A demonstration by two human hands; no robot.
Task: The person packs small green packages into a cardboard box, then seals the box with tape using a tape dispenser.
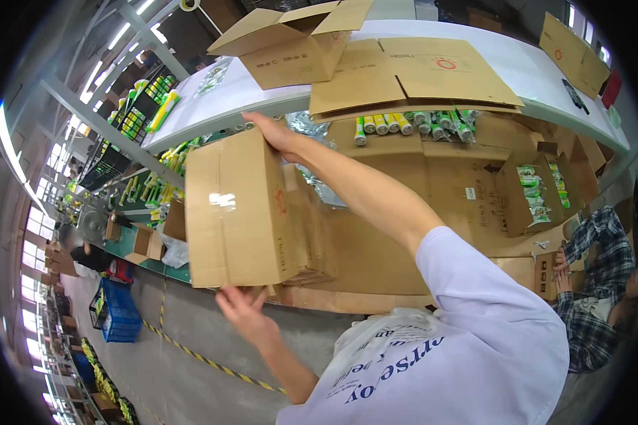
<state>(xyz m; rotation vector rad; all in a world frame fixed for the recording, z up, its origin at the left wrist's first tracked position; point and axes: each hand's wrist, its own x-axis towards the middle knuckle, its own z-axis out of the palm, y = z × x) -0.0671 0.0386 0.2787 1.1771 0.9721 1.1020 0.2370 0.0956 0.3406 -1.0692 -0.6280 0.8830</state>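
A large brown cardboard box [237, 212] with clear tape down its side stands between my two hands, left of the middle. My right hand [273, 136] reaches across and grips its far upper corner, thumb and fingers spread over the edge. Under the near lower edge, my left hand [247, 315] supports the box, its fingertips partly hidden beneath. Just to the right, a second cardboard box [310, 230] stands against the held one on the bench. Both my forearms are bare.
An open carton [290, 60] and a flattened carton [446, 71] lie on the white upper shelf [397, 30]. Below are green-and-yellow tubes [383, 125]. A carton of packets [535, 191] stands right, near a co-worker's hands [562, 273]. Blue crates [117, 312] stand on the floor.
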